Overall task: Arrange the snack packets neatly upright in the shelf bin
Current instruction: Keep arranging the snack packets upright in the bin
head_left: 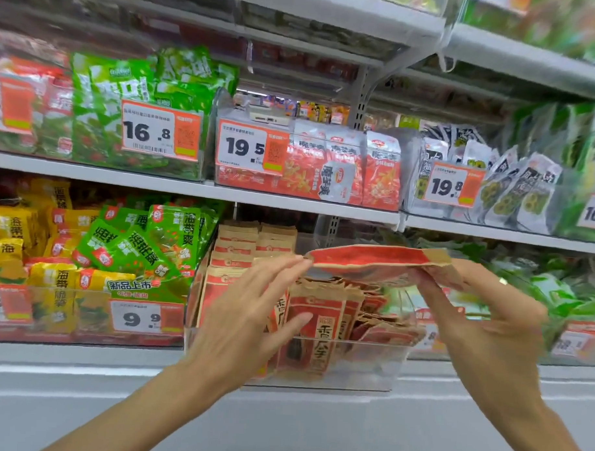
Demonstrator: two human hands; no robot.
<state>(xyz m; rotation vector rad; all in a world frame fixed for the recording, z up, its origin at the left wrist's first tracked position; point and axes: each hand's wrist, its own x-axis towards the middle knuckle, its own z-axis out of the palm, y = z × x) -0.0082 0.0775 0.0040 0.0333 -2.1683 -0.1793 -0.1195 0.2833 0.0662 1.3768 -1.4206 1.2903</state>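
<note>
Holding one snack packet (377,262) flat, roughly horizontal, above the clear shelf bin (318,361). Packet is kraft-brown paper with a red panel; I'm looking at it nearly edge-on, so the print isn't readable. Its brown end points right, red face up

My right hand (482,312) pinches the packet's right end, thumb under, fingers curled round the edge; hand is motion-blurred. My left hand (252,311) is spread, fingers straight and relaxed, fingertips (300,259) touching or just at the packet's left end – can't tell if there's real contact. It grips nothing

Bin sits on the lower shelf, front wall transparent. Inside: same brown/red packets (319,324). Left side of the bin has them standing upright in rows, tops aligned, brown header strip with a small red logo. Front-centre packet stands upright showing a red panel with large black characters on a cream label. Right side of the bin is messy: packets tilted and lying over each other, well below the level of the upright ones

Neighbours: green and yellow packets (143,243) in the bin to the left with a 9.9 price tag (141,317). Upper shelf has green bags with a 16.8 tag (159,134), red/white bags (332,169) with a 19.5 tag (250,151), black/white packs with a 19.8 tag (454,185). Right edge of view is blurred green packaging
</note>
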